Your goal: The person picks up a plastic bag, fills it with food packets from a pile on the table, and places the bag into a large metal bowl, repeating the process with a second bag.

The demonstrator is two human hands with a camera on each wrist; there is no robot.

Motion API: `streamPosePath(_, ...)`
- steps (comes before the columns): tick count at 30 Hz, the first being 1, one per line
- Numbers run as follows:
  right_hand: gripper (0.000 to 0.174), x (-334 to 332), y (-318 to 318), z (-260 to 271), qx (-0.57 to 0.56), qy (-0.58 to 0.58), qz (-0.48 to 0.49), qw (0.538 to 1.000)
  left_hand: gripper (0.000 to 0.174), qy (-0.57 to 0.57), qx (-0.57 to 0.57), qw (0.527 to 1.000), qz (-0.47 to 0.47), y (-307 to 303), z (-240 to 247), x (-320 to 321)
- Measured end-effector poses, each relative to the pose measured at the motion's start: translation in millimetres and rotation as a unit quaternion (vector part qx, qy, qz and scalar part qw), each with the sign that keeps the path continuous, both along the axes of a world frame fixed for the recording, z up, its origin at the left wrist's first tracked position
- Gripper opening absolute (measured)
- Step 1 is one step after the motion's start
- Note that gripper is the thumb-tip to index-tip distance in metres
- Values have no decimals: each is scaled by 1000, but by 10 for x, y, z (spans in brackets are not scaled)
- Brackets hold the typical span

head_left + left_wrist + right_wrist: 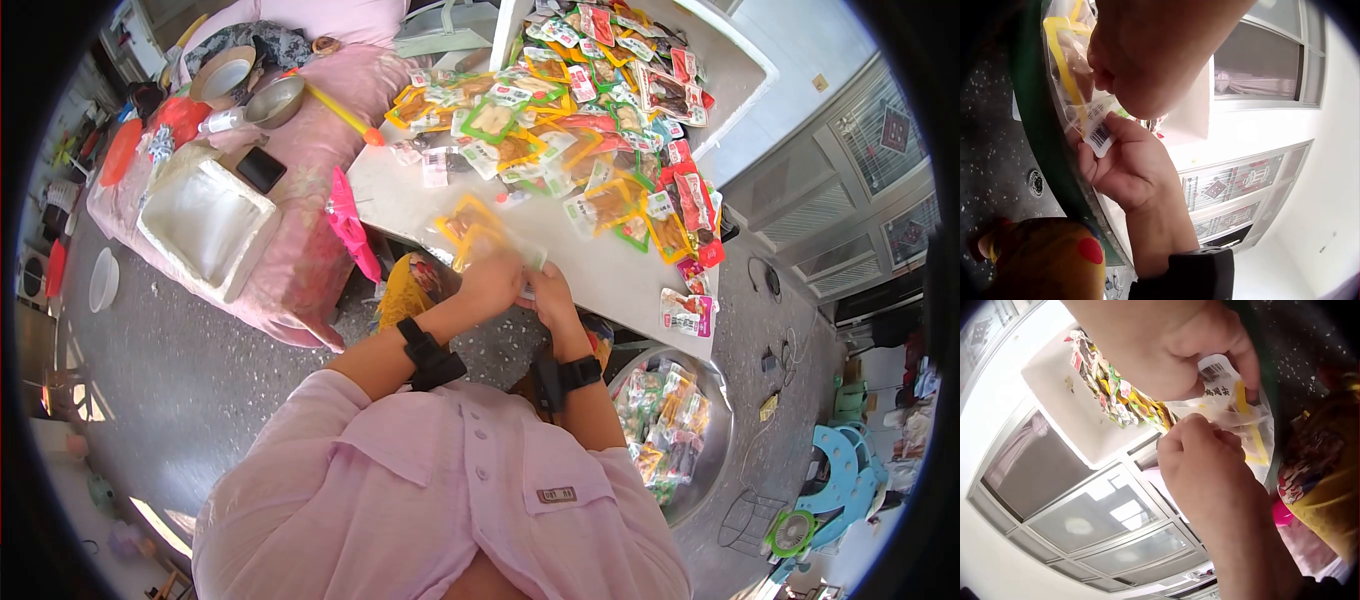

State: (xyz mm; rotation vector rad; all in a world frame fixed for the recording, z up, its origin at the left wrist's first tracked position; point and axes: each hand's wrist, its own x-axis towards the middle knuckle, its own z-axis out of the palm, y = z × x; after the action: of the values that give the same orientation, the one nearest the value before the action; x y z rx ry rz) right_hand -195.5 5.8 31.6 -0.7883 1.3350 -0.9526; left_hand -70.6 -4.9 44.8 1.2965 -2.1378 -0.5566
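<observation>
Between my two hands is a clear plastic snack packet (468, 222) with a yellow frame and brownish contents. Its white barcode label (1101, 128) sticks out at one end. My right hand (550, 298) pinches that labelled end between thumb and fingers, as the left wrist view shows. Curled into a fist, my left hand (492, 284) grips the packet's plastic close beside the label; its fingertips (1102, 78) are partly hidden. Both hands are over the near edge of the white table (390, 205). In the right wrist view, the left hand (1210, 456) covers part of the packet.
Many colourful snack packets (495, 120) spread from a tipped white foam box (745, 75) over the table. A metal basin (722, 420) of packets stands at the lower right. Left is a pink-covered bed (310, 200) with another foam box (265, 215) and a phone (261, 169).
</observation>
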Motion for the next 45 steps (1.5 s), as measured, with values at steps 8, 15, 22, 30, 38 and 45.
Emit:
streamPosePath(8,18,-38,15,139,-83,268,96,955,11,31,0,999,-11,46,-14,18)
streamPosePath(15,16,8,-156,-216,-10,-66,80,995,12,34,-5,999,-14,36,-61,13)
streamPosePath(22,18,135,-184,-161,11,-213,68,975,13,58,-44,997,-9,16,-61,49)
streamPosePath(30,17,117,-128,-54,7,-180,50,982,7,116,-120,986,-19,-75,-93,125)
streamPosePath(38,18,-775,-111,143,-53,99,-77,991,6,57,-114,991,-27,-193,-360,90)
streamPosePath(45,43,-1156,-653,-240,-274,555,-85,781,5,47,-95,994,-10,-195,-341,45)
